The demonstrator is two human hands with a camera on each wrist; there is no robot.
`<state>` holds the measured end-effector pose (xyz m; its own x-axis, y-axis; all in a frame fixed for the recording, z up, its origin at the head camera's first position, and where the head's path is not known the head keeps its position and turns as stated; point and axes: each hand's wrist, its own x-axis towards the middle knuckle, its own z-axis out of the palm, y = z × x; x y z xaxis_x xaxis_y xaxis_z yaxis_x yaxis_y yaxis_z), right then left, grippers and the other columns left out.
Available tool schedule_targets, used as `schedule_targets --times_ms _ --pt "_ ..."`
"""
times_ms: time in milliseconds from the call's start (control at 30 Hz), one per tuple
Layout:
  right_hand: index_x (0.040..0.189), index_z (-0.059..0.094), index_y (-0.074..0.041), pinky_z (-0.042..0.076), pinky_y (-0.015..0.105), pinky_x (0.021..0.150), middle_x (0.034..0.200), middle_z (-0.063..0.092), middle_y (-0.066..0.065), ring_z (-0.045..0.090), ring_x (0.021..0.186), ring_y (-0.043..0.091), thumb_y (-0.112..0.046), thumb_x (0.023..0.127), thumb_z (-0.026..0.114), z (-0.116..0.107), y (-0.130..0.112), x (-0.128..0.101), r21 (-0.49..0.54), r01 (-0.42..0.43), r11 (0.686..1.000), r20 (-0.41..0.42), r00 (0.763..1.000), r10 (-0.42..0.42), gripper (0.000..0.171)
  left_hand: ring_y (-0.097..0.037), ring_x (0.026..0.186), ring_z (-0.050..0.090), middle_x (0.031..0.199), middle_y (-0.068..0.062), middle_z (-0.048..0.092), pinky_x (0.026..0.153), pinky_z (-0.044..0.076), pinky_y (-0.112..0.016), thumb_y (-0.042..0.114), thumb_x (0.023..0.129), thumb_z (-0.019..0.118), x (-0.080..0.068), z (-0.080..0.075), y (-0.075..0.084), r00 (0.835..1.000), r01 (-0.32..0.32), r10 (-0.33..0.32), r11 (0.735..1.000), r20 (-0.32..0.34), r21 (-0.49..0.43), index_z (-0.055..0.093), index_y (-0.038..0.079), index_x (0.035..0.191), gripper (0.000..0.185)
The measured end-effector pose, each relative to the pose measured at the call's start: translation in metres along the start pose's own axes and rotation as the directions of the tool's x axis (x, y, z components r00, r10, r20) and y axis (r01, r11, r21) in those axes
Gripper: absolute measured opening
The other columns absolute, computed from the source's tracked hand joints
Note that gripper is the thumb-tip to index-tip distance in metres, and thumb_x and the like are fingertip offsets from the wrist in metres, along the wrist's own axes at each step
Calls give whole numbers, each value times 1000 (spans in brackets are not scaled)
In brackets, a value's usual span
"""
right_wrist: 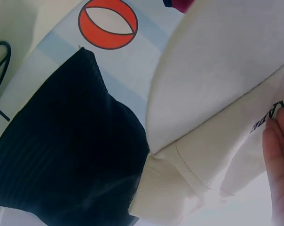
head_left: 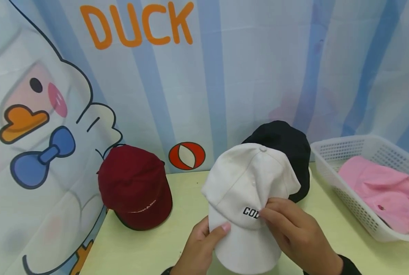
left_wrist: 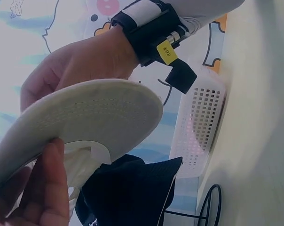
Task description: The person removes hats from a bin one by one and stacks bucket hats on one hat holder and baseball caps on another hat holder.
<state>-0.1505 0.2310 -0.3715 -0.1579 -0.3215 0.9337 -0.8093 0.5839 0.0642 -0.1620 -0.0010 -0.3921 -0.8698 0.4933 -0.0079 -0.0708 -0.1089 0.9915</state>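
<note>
A white baseball cap (head_left: pixel 232 183) with dark lettering on its front is held up in both hands, its brim pointing down toward me in the head view. My left hand (head_left: pixel 202 241) grips the left side of the brim, thumb on top. In the left wrist view, fingers (left_wrist: pixel 53 183) press against the brim's underside (left_wrist: pixel 109 106). With its fingertips on the lettering, my right hand (head_left: pixel 302 231) pinches the front of the crown. Behind the white cap stands a black hat (head_left: pixel 276 133), partly covered by it; its downturned side shows in the right wrist view.
A maroon cap (head_left: pixel 132 175) sits on the pale yellow table (head_left: pixel 187 191) to the left. At the right stands a white perforated basket (head_left: pixel 355 210) with a pink cap (head_left: pixel 383 183) in it. Behind the table hangs a printed curtain (head_left: pixel 252 76).
</note>
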Motion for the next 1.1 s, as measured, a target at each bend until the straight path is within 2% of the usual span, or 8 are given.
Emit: schedule_targets --times_ms 233,467,733,800,867,933,1067,1100 --pt "106 73 0 45 11 101 101 68 11 61 99 18 -26 105 55 4 -3 -4 25 -88 996 20 996 88 31 -14 98 71 112 -9 73 87 55 -30 32 103 55 -2 -2 0 997 -14 12 1000 -81 -16 56 -2 132 44" --pt "113 74 -1 38 12 110 108 69 11 60 104 19 -30 105 55 7 -3 -7 39 -147 988 50 988 145 35 -13 88 72 97 2 73 79 58 -30 30 104 54 -2 -5 5 987 -68 60 996 -149 -52 54 -7 129 44" --pt "114 73 -3 35 14 112 113 65 15 56 108 24 -36 106 53 10 1 -13 -5 -244 970 41 969 244 39 -12 90 73 97 4 73 79 60 -31 27 105 52 -1 -14 13 970 -154 129 982 -208 -109 55 5 122 28" --pt "117 72 -4 35 13 110 116 64 15 56 109 25 -38 106 52 11 3 -17 -27 -297 955 54 953 298 41 -12 91 72 99 4 72 80 59 -31 28 105 51 0 -16 16 964 -169 138 978 -229 -121 54 7 122 27" --pt "124 69 -7 34 11 109 121 63 13 56 112 24 -37 104 56 12 4 -21 -35 -370 929 93 924 371 38 -12 93 71 100 3 70 80 59 -31 28 105 51 1 -19 20 956 -183 145 974 -253 -131 53 7 123 28" --pt "130 65 -9 34 8 108 125 60 11 56 116 21 -27 100 65 14 5 -25 -36 -439 898 134 888 440 36 -13 96 70 103 2 69 82 58 -30 28 106 50 1 -22 22 949 -198 157 972 -273 -129 52 7 126 29" --pt "139 57 -11 38 7 101 130 58 6 56 117 14 -5 86 78 19 6 -30 -28 -556 830 212 809 549 57 -14 98 69 105 2 68 83 58 -30 27 107 49 2 -26 25 939 -215 169 969 -299 -126 52 6 128 31" --pt "139 56 -11 40 7 98 128 59 2 57 115 11 -5 86 78 20 6 -31 -24 -583 812 228 787 573 57 -14 98 69 105 1 68 83 58 -30 27 107 48 3 -27 25 937 -218 171 968 -306 -127 52 6 129 31"
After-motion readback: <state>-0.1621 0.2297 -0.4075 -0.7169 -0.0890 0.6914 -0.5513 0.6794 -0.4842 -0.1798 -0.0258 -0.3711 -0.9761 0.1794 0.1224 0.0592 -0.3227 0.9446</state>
